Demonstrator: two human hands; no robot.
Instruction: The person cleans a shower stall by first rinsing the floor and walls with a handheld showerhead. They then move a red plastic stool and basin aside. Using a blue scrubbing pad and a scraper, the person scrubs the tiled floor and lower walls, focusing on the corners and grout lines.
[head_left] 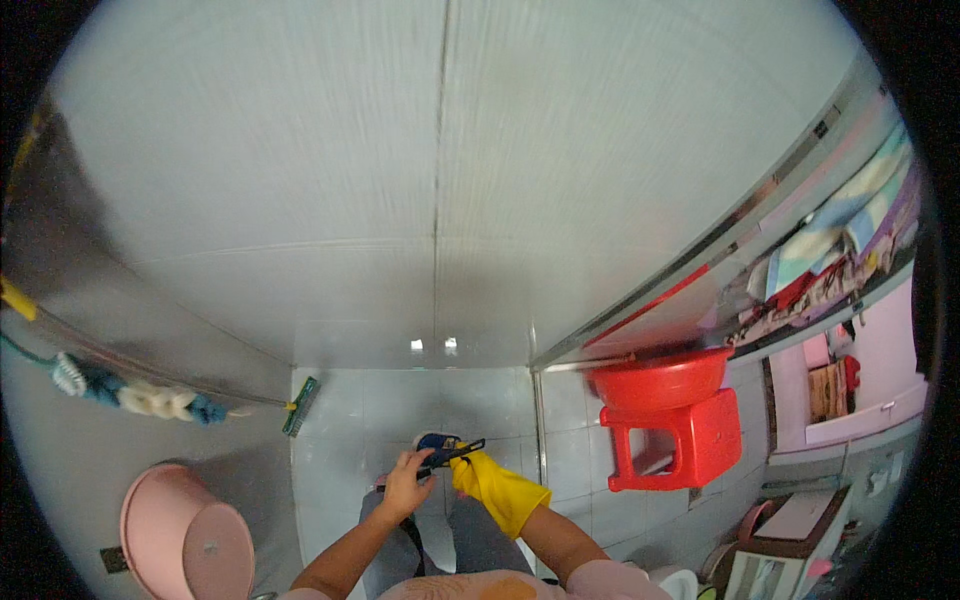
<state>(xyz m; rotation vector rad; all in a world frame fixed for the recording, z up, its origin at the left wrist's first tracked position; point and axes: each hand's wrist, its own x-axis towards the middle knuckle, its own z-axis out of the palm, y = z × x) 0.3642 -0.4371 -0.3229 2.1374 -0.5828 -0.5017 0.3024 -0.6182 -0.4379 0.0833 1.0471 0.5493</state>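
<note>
Left grip (408,484) holds a slim black tool (440,458), looped at 1 end.

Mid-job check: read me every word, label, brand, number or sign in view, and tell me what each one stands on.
No text can be read.
Black tool in the left hand: no lettering I can make out.
Yellow glove over the right hand: none visible.
Red stool, red basin, pink bucket: none visible.
Shirt: print cut off by the lower edge; no words legible.
Cloths at far right: too blurred to tell.
</note>
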